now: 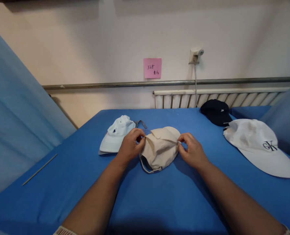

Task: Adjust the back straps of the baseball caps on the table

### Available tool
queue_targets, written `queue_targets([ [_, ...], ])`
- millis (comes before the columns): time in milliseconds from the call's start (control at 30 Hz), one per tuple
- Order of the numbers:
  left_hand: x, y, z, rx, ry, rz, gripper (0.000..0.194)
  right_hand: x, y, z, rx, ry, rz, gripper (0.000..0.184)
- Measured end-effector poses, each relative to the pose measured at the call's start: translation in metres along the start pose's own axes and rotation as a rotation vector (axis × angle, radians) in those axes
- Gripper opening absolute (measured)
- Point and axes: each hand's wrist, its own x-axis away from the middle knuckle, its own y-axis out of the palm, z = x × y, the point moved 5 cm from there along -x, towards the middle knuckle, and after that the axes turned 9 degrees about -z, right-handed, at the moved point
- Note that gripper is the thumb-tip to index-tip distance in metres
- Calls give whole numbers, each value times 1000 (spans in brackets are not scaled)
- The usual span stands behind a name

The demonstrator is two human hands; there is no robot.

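Observation:
A beige baseball cap point(161, 148) lies on the blue sheet in front of me, its brim pointing away and its strap opening toward me. The crown looks partly creased. My left hand point(132, 145) pinches the cap's fabric at its left side, thumb against fingers. At the right edge, my right hand point(192, 150) pinches the cloth in the same way. Just left of my left hand sits a pale blue cap point(119, 132) with a small dark logo and a dark strap behind it; my hand overlaps part of it.
A large white cap point(255, 140) with dark letters lies at the right, and a black cap point(215, 112) behind it. A thin stick point(40, 169) rests on the blue sheet point(145, 199) at left. A radiator point(179, 98), metal rail point(110, 85) and blue curtain point(17, 111) border the bed.

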Motion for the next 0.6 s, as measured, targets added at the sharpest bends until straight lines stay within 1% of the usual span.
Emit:
queue_targets([
  [133,-3,1,-15,-21,-71,60,9,-2,11,4,13,0,-74,21],
  [267,-2,4,-16,-27,-78,96,11,-4,20,12,59,61,-117,8],
  [367,-3,4,-14,-37,-72,90,13,-5,21,14,80,84,-125,7],
  [467,-2,-1,-15,-64,-122,52,15,-5,19,11,93,89,-127,6],
  [533,-1,-6,-17,-106,-178,-17,14,-4,19,9,91,92,-128,6],
  [600,2,-10,-18,-139,-224,-112,17,-4,19,8,89,88,-127,6],
])
